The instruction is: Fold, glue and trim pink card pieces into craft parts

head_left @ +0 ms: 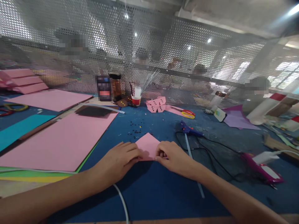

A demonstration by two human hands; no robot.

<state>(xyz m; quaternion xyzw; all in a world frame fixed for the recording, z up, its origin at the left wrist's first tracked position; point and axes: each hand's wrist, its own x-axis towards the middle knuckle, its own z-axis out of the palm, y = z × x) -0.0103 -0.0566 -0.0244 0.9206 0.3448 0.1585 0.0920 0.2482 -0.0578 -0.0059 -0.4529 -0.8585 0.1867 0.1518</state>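
As the pink paper (147, 146) lies on the blue bench (149, 193), tip pointing away, the right hand (174, 155) pinches its right side, fingers curled in; the left hand (122, 158) rests bent fingers over the other side, grip unclear. Beyond sits a dotted pink cut-out (156, 105); rightward, a blue glue gun (192, 130).

A silvery perforated metal screen (173, 40) rises behind the matte dark-blue bench (158, 196); a bright white elongated lamp (293, 9) glows under the pale grey ceiling (224, 15), upper right.
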